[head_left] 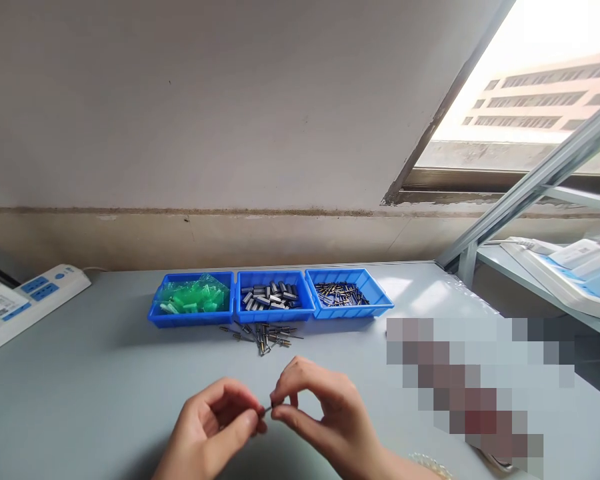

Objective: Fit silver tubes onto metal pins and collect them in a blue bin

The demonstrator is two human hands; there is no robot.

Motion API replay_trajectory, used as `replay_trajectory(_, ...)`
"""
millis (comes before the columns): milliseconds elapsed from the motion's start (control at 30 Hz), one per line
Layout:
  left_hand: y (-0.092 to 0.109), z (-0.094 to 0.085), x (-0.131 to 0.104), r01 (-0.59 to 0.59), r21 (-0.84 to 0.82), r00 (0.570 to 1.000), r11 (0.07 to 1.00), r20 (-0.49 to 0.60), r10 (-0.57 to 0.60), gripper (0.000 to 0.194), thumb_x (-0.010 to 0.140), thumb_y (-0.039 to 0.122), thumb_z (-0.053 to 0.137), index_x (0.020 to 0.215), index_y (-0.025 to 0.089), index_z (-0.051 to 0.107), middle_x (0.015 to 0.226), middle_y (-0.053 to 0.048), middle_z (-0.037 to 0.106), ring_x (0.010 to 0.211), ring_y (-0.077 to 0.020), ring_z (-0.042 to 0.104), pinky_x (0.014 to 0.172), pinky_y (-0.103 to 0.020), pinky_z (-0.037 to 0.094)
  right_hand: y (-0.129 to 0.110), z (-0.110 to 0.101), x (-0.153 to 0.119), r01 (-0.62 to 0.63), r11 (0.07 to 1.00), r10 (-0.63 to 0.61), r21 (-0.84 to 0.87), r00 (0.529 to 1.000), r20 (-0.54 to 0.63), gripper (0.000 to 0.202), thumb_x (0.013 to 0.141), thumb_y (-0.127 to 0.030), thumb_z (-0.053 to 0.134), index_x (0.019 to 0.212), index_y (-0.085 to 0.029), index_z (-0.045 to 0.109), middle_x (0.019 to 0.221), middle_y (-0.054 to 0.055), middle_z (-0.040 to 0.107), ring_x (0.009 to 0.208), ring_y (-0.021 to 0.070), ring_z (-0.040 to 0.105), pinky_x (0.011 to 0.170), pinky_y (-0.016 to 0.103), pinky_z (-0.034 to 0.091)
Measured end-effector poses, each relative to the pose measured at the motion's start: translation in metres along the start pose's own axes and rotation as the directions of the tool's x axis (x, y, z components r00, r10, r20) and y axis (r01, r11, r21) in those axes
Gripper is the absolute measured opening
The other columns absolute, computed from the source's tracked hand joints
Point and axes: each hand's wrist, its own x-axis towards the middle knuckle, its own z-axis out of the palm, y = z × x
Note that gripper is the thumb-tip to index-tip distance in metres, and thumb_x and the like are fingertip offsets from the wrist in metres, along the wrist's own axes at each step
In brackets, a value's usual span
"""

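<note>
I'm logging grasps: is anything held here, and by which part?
A thin dark pin-like piece, too small to identify, is held near its ends: left grip pinching one, right grip the other.

Along the bench's [95, 360] far edge, the left bin [190, 321] holds a bag of plastic pieces [197, 295], the middle bin [275, 316] metal parts [270, 299], the right bin [353, 311] thin pins [341, 293]. A loose pile of shafts [264, 335] lies before the middle bin; a power strip [50, 288] sits far left. Nearer the front, a rod [267, 409] spans left hand [213, 423] and right hand [330, 407].
</note>
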Motion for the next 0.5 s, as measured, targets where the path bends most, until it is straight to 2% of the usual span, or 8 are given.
replay_trajectory(67, 0.005, 0.0, -0.001, -0.05, 0.007, 0.997, 0.999, -0.057, 0.051, 0.015, 0.073, 0.033, 0.079, 0.075, 0.019, 0.072, 0.072, 0.0, 0.071, 0.074, -0.0168, 0.066, 0.072, -0.023, 0.05, 0.003, 0.001, 0.0, -0.2, 0.976, 0.199, 0.087, 0.98, 0.013, 0.015, 0.084, -0.033, 0.071, 0.078, -0.019, 0.07, 0.075, 0.004, 0.072, 0.069, 0.0159, 0.064, 0.064, 0.028, 0.052)
replay_trajectory(133, 0.009, 0.002, -0.003, -0.074, 0.001, 0.994, 0.997, -0.086, 0.073, 0.012, 0.071, 0.029, 0.079, 0.075, 0.02, 0.073, 0.074, -0.001, 0.072, 0.075, -0.0176, 0.067, 0.073, -0.024, 0.052, 0.005, 0.005, -0.002, -0.393, 0.897, 0.385, 0.203, 0.92, 0.079, 0.02, 0.079, -0.037, 0.075, 0.076, -0.018, 0.069, 0.077, 0.004, 0.072, 0.071, 0.0165, 0.066, 0.065, 0.027, 0.053)
replay_trajectory(233, 0.009, 0.004, -0.004, -0.088, -0.012, 0.99, 0.996, -0.109, 0.086, 0.012, 0.068, 0.027, 0.08, 0.075, 0.02, 0.073, 0.075, -0.001, 0.073, 0.076, -0.0187, 0.069, 0.075, -0.026, 0.055, 0.009, 0.011, -0.003, -0.515, 0.787, 0.482, 0.339, 0.857, 0.182, 0.03, 0.071, -0.043, 0.08, 0.075, -0.016, 0.067, 0.076, 0.003, 0.07, 0.071, 0.0157, 0.066, 0.064, 0.026, 0.052)
replay_trajectory(300, 0.007, 0.003, -0.003, -0.1, 0.011, 0.986, 0.995, -0.133, 0.101, 0.012, 0.069, 0.027, 0.079, 0.076, 0.02, 0.072, 0.075, -0.001, 0.072, 0.075, -0.0185, 0.069, 0.075, -0.026, 0.056, 0.01, 0.012, -0.004, -0.521, 0.767, 0.484, 0.375, 0.853, 0.197, 0.032, 0.07, -0.044, 0.081, 0.075, -0.016, 0.066, 0.076, 0.002, 0.068, 0.07, 0.0149, 0.064, 0.064, 0.025, 0.052)
replay_trajectory(367, 0.004, 0.001, -0.001, -0.099, 0.055, 0.984, 0.994, -0.146, 0.106, 0.012, 0.07, 0.028, 0.078, 0.075, 0.02, 0.071, 0.075, 0.0, 0.072, 0.074, -0.0183, 0.069, 0.075, -0.026, 0.056, 0.009, 0.011, -0.005, -0.475, 0.804, 0.453, 0.358, 0.879, 0.148, 0.03, 0.073, -0.043, 0.079, 0.075, -0.017, 0.065, 0.076, 0.002, 0.067, 0.071, 0.0146, 0.063, 0.066, 0.026, 0.052)
replay_trajectory(433, 0.002, -0.002, 0.002, -0.093, 0.096, 0.984, 0.991, -0.145, 0.106, 0.014, 0.07, 0.03, 0.078, 0.074, 0.019, 0.07, 0.074, -0.001, 0.071, 0.074, -0.019, 0.069, 0.074, -0.026, 0.056, 0.007, 0.009, -0.004, -0.367, 0.883, 0.363, 0.292, 0.929, 0.07, 0.025, 0.078, -0.041, 0.075, 0.076, -0.018, 0.066, 0.077, 0.002, 0.066, 0.072, 0.0148, 0.062, 0.069, 0.027, 0.053)
replay_trajectory(500, -0.001, -0.003, 0.006, -0.076, 0.115, 0.99, 0.99, -0.106, 0.089, 0.018, 0.067, 0.033, 0.08, 0.072, 0.018, 0.07, 0.074, -0.002, 0.072, 0.074, -0.02, 0.069, 0.073, -0.027, 0.056, 0.005, 0.008, -0.004, -0.209, 0.959, 0.21, 0.194, 0.978, 0.013, 0.021, 0.083, -0.038, 0.072, 0.077, -0.018, 0.068, 0.075, 0.003, 0.066, 0.072, 0.015, 0.062, 0.069, 0.028, 0.052)
